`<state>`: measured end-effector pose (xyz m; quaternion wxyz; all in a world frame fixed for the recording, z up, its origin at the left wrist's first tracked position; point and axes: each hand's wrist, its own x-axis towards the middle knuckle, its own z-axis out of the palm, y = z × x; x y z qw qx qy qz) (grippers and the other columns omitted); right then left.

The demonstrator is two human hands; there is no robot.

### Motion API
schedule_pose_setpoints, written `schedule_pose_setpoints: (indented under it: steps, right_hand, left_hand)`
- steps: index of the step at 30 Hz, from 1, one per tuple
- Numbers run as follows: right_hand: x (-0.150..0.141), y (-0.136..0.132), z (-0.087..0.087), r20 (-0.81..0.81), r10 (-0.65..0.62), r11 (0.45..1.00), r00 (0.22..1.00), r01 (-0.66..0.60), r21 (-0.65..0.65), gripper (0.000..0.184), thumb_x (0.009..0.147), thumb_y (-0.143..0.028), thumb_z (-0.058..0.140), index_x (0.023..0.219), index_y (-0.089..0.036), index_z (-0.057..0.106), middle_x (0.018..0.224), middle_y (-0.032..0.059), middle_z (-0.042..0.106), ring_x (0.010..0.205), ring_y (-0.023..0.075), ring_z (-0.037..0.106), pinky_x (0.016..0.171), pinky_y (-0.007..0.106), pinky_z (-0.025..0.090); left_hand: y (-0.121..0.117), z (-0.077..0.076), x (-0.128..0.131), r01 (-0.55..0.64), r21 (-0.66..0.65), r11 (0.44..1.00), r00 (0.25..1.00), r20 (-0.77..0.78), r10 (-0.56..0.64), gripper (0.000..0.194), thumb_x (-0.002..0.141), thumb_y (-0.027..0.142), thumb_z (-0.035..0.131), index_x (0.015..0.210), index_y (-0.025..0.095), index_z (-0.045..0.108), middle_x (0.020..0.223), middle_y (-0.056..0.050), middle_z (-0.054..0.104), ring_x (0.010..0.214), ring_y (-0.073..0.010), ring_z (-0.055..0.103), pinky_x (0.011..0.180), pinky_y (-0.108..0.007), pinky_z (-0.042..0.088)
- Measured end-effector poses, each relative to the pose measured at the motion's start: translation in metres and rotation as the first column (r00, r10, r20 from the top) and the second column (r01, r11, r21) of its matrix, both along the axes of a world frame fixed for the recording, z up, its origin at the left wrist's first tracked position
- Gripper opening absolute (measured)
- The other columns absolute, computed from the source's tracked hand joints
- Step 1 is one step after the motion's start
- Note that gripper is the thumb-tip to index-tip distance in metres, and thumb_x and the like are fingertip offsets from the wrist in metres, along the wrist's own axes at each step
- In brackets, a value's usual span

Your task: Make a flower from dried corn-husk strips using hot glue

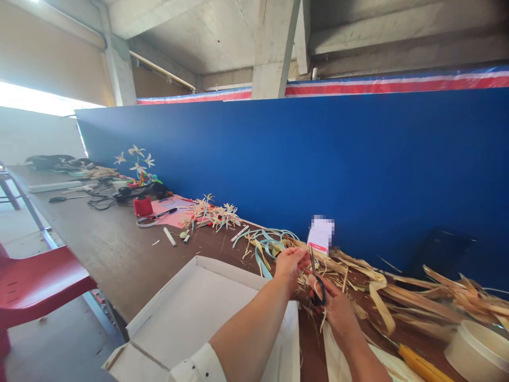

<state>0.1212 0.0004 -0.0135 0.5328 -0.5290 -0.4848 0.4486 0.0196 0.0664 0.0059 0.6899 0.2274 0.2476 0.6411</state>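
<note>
In the head view my right hand (338,307) is closed around the black handles of a pair of scissors (319,292), whose blades point upward. My left hand (292,264) is just left of the blades with its fingers pinched together; whatever they hold is too small to make out. Both hands are above scattered dry straw-coloured strips (352,260) that look like husk or leaf. Light blue ribbon-like strips (274,241) lie behind my left hand. Under my left forearm is a shallow white box lid (191,313).
A yellow-handled cutter (423,363) and a white tub (477,345) stand at the near right. Farther left are husk-like flowers (217,215), a red spool (143,206), markers (169,236) and cables (101,199). A blue partition (278,159) borders the table; a red chair (43,281) is at left.
</note>
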Motion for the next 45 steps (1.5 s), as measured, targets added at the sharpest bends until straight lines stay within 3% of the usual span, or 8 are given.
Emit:
schedule_pose_setpoints:
  steps: [9, 14, 16, 19, 22, 25, 31, 45]
  right_hand:
    - [0.004, 0.003, -0.004, 0.041, 0.004, 0.998, 0.999, -0.006, 0.056, 0.043, 0.066, -0.038, 0.067, 0.106, -0.021, 0.066, 0.064, -0.002, 0.056, 0.057, 0.0135, 0.046, 0.05, 0.025, 0.035]
    - [0.012, 0.005, 0.001, 0.201, -0.124, 0.992, 0.972, 0.117, 0.043, 0.049, 0.067, -0.046, 0.061, 0.11, -0.023, 0.064, 0.071, -0.0002, 0.063, 0.065, 0.0192, 0.054, 0.057, 0.029, 0.039]
    - [0.019, 0.005, 0.005, 0.421, -0.208, 0.975, 0.883, 0.219, 0.022, 0.051, 0.066, -0.052, 0.059, 0.11, -0.025, 0.063, 0.07, 0.0006, 0.064, 0.068, 0.0222, 0.057, 0.06, 0.031, 0.04]
    - [0.027, 0.004, 0.01, 0.691, -0.268, 0.931, 0.671, 0.366, 0.006, 0.053, 0.063, -0.061, 0.056, 0.104, -0.028, 0.059, 0.077, 0.0033, 0.066, 0.07, 0.0264, 0.06, 0.06, 0.035, 0.039]
    - [0.03, 0.001, 0.013, 0.801, -0.255, 0.901, 0.541, 0.434, -0.006, 0.048, 0.063, -0.067, 0.052, 0.091, -0.028, 0.055, 0.083, 0.0062, 0.066, 0.071, 0.0286, 0.061, 0.057, 0.036, 0.038]
    - [0.03, -0.001, 0.013, 0.851, -0.212, 0.903, 0.48, 0.429, -0.017, 0.042, 0.065, -0.066, 0.049, 0.079, -0.027, 0.051, 0.074, 0.0074, 0.065, 0.067, 0.0281, 0.062, 0.054, 0.036, 0.038]
    - [0.036, 0.005, 0.003, 0.873, -0.139, 0.928, 0.467, 0.369, -0.05, 0.033, 0.062, -0.057, 0.055, 0.072, -0.027, 0.047, 0.073, 0.0062, 0.066, 0.068, 0.0266, 0.061, 0.052, 0.034, 0.037]
    - [0.035, 0.008, 0.0, 0.874, -0.108, 0.933, 0.475, 0.352, -0.076, 0.048, 0.052, -0.061, 0.063, 0.083, -0.025, 0.055, 0.089, 0.0102, 0.065, 0.085, 0.03, 0.061, 0.065, 0.038, 0.041]
  left_hand:
    - [-0.002, 0.003, 0.0, 0.009, -0.005, 1.0, 0.999, 0.03, -0.009, 0.03, 0.056, 0.025, 0.079, 0.068, 0.011, 0.056, 0.065, -0.004, 0.062, 0.06, -0.0098, 0.059, 0.06, -0.02, 0.048]
    - [-0.004, 0.005, -0.002, 0.019, -0.007, 1.0, 1.0, 0.017, -0.019, 0.026, 0.06, 0.023, 0.076, 0.068, 0.011, 0.055, 0.067, -0.006, 0.062, 0.062, -0.0105, 0.06, 0.061, -0.02, 0.049]
    - [-0.004, 0.006, -0.003, 0.011, -0.012, 1.0, 1.0, -0.019, -0.011, 0.025, 0.06, 0.024, 0.076, 0.069, 0.012, 0.055, 0.068, -0.006, 0.063, 0.064, -0.0112, 0.061, 0.061, -0.021, 0.05]
    - [-0.002, 0.005, -0.002, -0.017, -0.017, 1.0, 0.995, -0.098, 0.015, 0.025, 0.06, 0.024, 0.076, 0.067, 0.012, 0.055, 0.067, -0.005, 0.063, 0.063, -0.0116, 0.061, 0.06, -0.022, 0.05]
    - [-0.001, 0.003, -0.001, -0.025, -0.021, 0.999, 0.983, -0.183, 0.021, 0.026, 0.058, 0.025, 0.077, 0.067, 0.012, 0.056, 0.065, -0.004, 0.063, 0.06, -0.0115, 0.06, 0.059, -0.023, 0.049]
    - [-0.002, 0.003, 0.0, -0.011, -0.017, 1.0, 0.97, -0.241, 0.007, 0.026, 0.057, 0.027, 0.077, 0.067, 0.012, 0.059, 0.063, -0.004, 0.062, 0.058, -0.011, 0.058, 0.058, -0.023, 0.048]
    - [-0.006, 0.005, 0.001, 0.01, -0.016, 1.0, 0.954, -0.299, -0.014, 0.024, 0.058, 0.027, 0.077, 0.066, 0.012, 0.06, 0.06, -0.003, 0.061, 0.055, -0.0099, 0.057, 0.055, -0.021, 0.046]
    - [-0.009, 0.008, 0.0, 0.058, -0.012, 0.998, 0.945, -0.323, -0.059, 0.026, 0.056, 0.028, 0.078, 0.065, 0.012, 0.059, 0.061, -0.003, 0.06, 0.058, -0.0109, 0.058, 0.056, -0.022, 0.047]
